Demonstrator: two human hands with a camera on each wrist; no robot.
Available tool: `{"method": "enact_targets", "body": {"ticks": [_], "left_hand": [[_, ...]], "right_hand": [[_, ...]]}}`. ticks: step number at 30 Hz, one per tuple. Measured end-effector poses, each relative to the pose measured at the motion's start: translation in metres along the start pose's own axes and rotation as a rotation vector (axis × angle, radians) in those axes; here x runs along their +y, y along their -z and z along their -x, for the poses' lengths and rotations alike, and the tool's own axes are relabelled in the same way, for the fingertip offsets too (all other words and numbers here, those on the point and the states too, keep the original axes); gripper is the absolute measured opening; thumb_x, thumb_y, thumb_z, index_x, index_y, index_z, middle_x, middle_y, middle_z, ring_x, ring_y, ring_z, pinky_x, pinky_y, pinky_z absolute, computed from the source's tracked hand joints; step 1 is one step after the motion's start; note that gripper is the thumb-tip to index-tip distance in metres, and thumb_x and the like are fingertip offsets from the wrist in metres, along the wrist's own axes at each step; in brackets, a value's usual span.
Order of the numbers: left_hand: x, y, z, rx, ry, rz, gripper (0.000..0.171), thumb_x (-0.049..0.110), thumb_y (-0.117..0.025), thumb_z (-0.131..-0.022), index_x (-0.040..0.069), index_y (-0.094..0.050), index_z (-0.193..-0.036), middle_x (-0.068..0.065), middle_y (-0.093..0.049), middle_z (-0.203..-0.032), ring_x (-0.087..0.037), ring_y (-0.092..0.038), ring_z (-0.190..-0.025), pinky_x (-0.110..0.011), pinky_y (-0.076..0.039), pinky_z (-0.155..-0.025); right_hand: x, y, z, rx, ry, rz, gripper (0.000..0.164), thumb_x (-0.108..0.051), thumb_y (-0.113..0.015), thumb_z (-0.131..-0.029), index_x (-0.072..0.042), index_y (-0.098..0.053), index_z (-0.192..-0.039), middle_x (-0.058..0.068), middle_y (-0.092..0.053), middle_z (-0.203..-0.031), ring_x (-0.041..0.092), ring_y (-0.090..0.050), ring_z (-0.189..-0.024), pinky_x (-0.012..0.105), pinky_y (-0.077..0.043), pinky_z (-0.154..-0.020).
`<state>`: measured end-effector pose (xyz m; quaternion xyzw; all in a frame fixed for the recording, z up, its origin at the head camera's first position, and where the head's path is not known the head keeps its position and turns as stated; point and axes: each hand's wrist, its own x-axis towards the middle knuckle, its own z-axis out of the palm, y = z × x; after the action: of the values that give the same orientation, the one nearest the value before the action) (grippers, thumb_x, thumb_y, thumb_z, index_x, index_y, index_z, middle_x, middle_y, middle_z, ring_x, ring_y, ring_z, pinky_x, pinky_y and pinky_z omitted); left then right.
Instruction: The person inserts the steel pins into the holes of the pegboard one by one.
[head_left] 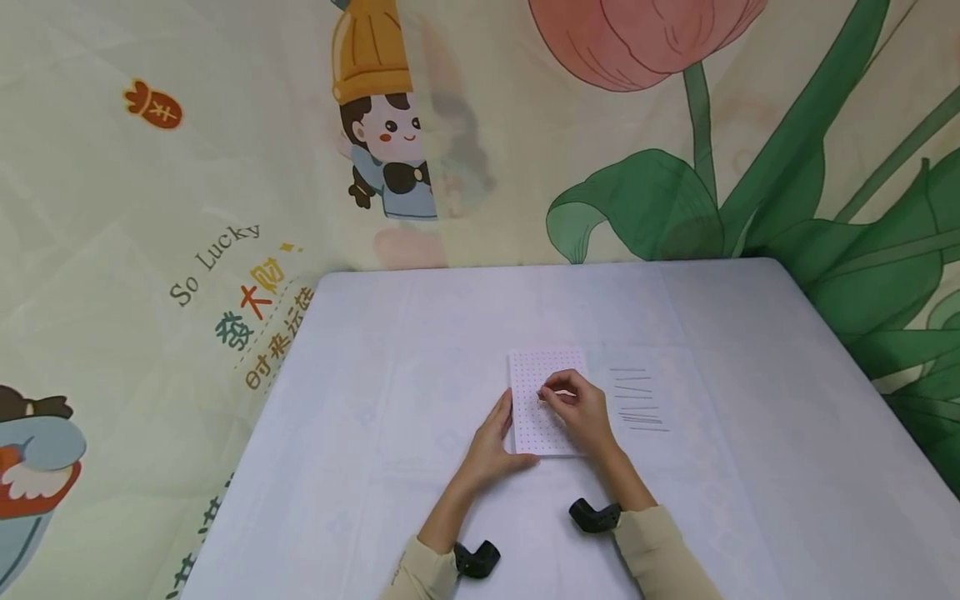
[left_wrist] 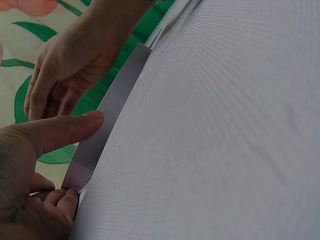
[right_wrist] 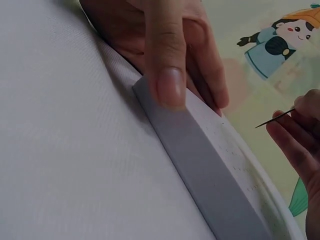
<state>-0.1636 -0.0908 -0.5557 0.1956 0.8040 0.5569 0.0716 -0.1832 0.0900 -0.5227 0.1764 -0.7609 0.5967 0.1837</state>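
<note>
A white block (head_left: pixel 531 367) with rows of small holes in its top lies on the table. My left hand (head_left: pixel 491 450) rests against its near left corner, straight fingers along the left side and thumb at the front side. Over the block's top, my right hand (head_left: pixel 581 408) pinches a thin dark needle (right_wrist: pixel 275 119) between thumb and fingertips. In the right wrist view the needle slants, its fine tip pointing left. Several similar needles (head_left: pixel 627 369) lie roughly parallel in a column on the cloth, just right of the block.
A white cloth (head_left: pixel 420 350) covers the table, whose far edge meets a backdrop (head_left: pixel 495 233) printed with a flower, leaves and cartoon figures. Black wrist mounts (head_left: pixel 478 560) sit on both arms near the sleeves.
</note>
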Motion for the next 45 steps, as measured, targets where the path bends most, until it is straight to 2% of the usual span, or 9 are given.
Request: {"method": "enact_targets", "body": {"ticks": [6, 12, 14, 18, 21, 24, 33, 40, 45], "left_hand": [[-0.002, 0.000, 0.000, -0.003, 0.005, -0.012, 0.112, 0.009, -0.083, -0.063, -0.001, -0.010, -0.146, -0.014, -0.010, -0.152, -0.019, -0.022, -0.135, -0.021, -0.025, -0.105], [-0.002, 0.000, 0.001, 0.003, -0.028, -0.037, 0.111, 0.010, -0.084, -0.063, -0.003, -0.010, -0.146, -0.016, -0.011, -0.152, -0.023, -0.023, -0.135, -0.023, -0.026, -0.105], [0.008, 0.003, 0.003, 0.002, -0.036, -0.034, 0.109, 0.006, -0.083, -0.063, -0.007, -0.011, -0.144, -0.021, -0.012, -0.151, -0.028, -0.024, -0.135, -0.026, -0.027, -0.105], [0.026, 0.007, 0.007, -0.005, -0.049, -0.024, 0.104, 0.002, -0.081, -0.065, -0.011, -0.012, -0.142, -0.027, -0.013, -0.148, -0.032, -0.023, -0.134, -0.029, -0.027, -0.105], [0.016, 0.005, 0.005, -0.006, -0.043, -0.046, 0.106, 0.007, -0.082, -0.065, -0.008, -0.012, -0.143, -0.023, -0.012, -0.150, -0.028, -0.022, -0.135, -0.026, -0.027, -0.105], [0.000, 0.001, 0.002, -0.003, -0.029, -0.071, 0.109, 0.013, -0.083, -0.065, -0.003, -0.011, -0.145, -0.017, -0.012, -0.152, -0.023, -0.022, -0.136, -0.023, -0.027, -0.105], [-0.001, 0.002, 0.002, -0.001, -0.031, -0.091, 0.110, 0.015, -0.083, -0.065, -0.004, -0.011, -0.145, -0.017, -0.012, -0.152, -0.025, -0.025, -0.134, -0.024, -0.026, -0.105], [0.001, 0.003, 0.002, 0.007, -0.017, -0.112, 0.110, 0.016, -0.084, -0.064, -0.002, -0.012, -0.146, -0.016, -0.013, -0.152, -0.022, -0.023, -0.135, -0.025, -0.024, -0.107], [0.001, 0.003, 0.002, 0.003, -0.012, -0.099, 0.110, 0.016, -0.083, -0.064, -0.001, -0.012, -0.146, -0.016, -0.013, -0.152, -0.021, -0.024, -0.135, -0.025, -0.024, -0.107]], "right_hand": [[0.023, -0.018, -0.006, -0.023, -0.002, 0.014, 0.012, -0.003, -0.068, -0.081, -0.005, -0.062, -0.091, 0.005, -0.064, -0.087, 0.018, -0.064, -0.081, 0.023, -0.055, -0.069], [0.029, -0.022, -0.005, -0.043, -0.010, 0.024, 0.011, -0.006, -0.068, -0.082, -0.007, -0.062, -0.090, 0.005, -0.064, -0.087, 0.017, -0.063, -0.083, 0.024, -0.055, -0.071], [0.029, -0.023, -0.005, -0.055, -0.005, 0.032, 0.011, -0.005, -0.068, -0.082, -0.005, -0.062, -0.091, 0.007, -0.065, -0.088, 0.020, -0.063, -0.083, 0.025, -0.055, -0.071], [0.009, -0.021, -0.006, -0.081, -0.005, 0.033, 0.010, 0.003, -0.066, -0.081, 0.003, -0.061, -0.090, 0.014, -0.064, -0.087, 0.026, -0.064, -0.083, 0.029, -0.056, -0.071], [-0.007, -0.019, -0.007, -0.101, -0.014, 0.035, 0.011, 0.008, -0.065, -0.080, 0.007, -0.060, -0.089, 0.017, -0.064, -0.086, 0.028, -0.064, -0.083, 0.033, -0.056, -0.071], [-0.010, -0.019, -0.007, -0.115, -0.023, 0.046, 0.010, 0.007, -0.065, -0.080, 0.006, -0.060, -0.089, 0.016, -0.064, -0.086, 0.026, -0.064, -0.084, 0.034, -0.056, -0.071], [-0.011, -0.019, -0.008, -0.118, -0.016, 0.081, 0.011, 0.006, -0.066, -0.080, 0.005, -0.060, -0.088, 0.015, -0.064, -0.085, 0.027, -0.064, -0.083, 0.034, -0.056, -0.071], [-0.008, -0.020, -0.009, -0.138, -0.020, 0.055, 0.010, 0.006, -0.065, -0.080, 0.006, -0.059, -0.088, 0.016, -0.064, -0.085, 0.029, -0.064, -0.084, 0.033, -0.056, -0.073], [0.017, -0.023, -0.007, -0.116, -0.049, 0.067, 0.011, 0.002, -0.068, -0.080, 0.002, -0.060, -0.087, 0.012, -0.065, -0.085, 0.026, -0.064, -0.085, 0.031, -0.055, -0.073]]}}
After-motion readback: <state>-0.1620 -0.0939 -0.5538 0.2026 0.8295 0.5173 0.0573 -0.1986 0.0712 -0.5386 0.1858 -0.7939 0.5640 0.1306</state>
